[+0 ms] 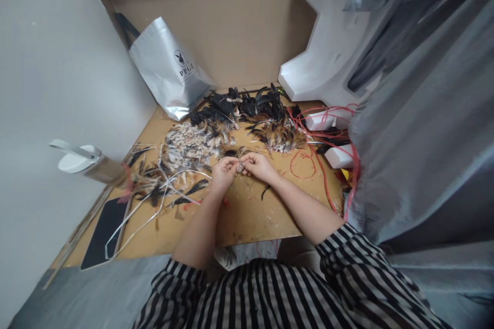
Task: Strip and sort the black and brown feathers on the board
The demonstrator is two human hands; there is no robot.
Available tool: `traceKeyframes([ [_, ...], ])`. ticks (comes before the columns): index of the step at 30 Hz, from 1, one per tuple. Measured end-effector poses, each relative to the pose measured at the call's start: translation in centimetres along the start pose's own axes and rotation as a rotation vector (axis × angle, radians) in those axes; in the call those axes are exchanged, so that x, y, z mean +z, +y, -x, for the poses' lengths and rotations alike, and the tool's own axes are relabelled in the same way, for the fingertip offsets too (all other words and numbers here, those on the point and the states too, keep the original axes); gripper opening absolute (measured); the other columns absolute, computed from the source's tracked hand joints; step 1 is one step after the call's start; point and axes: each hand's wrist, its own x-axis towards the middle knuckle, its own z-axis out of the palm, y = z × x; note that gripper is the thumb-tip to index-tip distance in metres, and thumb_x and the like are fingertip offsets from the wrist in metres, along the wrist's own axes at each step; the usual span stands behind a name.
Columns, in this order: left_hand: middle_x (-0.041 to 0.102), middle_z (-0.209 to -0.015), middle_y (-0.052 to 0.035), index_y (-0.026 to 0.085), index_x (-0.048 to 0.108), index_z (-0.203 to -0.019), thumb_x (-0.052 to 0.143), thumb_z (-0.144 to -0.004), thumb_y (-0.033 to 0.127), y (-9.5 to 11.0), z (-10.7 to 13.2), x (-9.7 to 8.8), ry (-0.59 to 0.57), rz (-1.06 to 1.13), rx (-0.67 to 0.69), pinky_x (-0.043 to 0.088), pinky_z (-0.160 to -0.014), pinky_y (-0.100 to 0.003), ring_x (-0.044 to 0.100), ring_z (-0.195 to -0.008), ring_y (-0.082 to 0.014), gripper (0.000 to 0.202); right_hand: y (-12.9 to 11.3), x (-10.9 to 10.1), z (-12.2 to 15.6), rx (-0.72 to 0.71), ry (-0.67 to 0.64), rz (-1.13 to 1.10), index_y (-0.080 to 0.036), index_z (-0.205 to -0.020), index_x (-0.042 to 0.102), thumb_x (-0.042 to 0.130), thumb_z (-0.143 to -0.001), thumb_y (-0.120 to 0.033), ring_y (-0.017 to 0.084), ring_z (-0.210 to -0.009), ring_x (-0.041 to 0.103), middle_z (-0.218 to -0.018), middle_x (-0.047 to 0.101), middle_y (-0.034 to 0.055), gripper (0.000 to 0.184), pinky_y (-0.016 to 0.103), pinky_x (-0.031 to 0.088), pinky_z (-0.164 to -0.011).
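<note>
My left hand and my right hand meet at the middle of the tabletop, fingertips pinched together and almost touching. Between them is a small feather bundle, its brown and dark tips fanning out beyond the fingers and its pale quill ends toward me. A thin reddish strand seems to run at the left fingertips, too small to make out well. Just past the hands lie a pile of brown feather bundles at the right, black feathers at the back, and a pale fluffy feather heap at the left.
Red cords tangle along the right edge, by white blocks and a grey curtain. A silver bag leans at the back left. On the left are a lidded cup, white strips and a dark tablet-like slab.
</note>
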Motion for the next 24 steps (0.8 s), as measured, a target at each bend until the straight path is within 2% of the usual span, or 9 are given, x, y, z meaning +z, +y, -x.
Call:
traceKeyframes([
  [12,0.058,-0.054,0.0018,0.016,0.060,-0.073,0.063,-0.067,0.027,0.66,0.04,0.05,0.014,0.018,-0.052,0.043,-0.046,-0.020,0.052,-0.047,-0.0090,0.013,-0.75,-0.68,0.23,0.021,-0.084,0.004,-0.012,-0.080,0.062,0.059,-0.072,-0.025,0.007,-0.052,0.057,-0.064,0.066,0.0031,0.016,0.016,0.043,-0.046],
  [24,0.062,-0.059,-0.0007,0.015,0.061,-0.073,0.063,-0.067,0.027,0.47,0.05,0.08,-0.013,0.063,-0.052,0.044,-0.051,-0.022,0.057,-0.053,-0.0113,0.013,-0.94,-0.57,0.36,-0.029,-0.056,0.054,-0.013,-0.072,0.057,0.059,-0.069,-0.023,0.007,-0.049,0.057,-0.061,0.064,0.0006,0.010,0.015,0.042,-0.045],
])
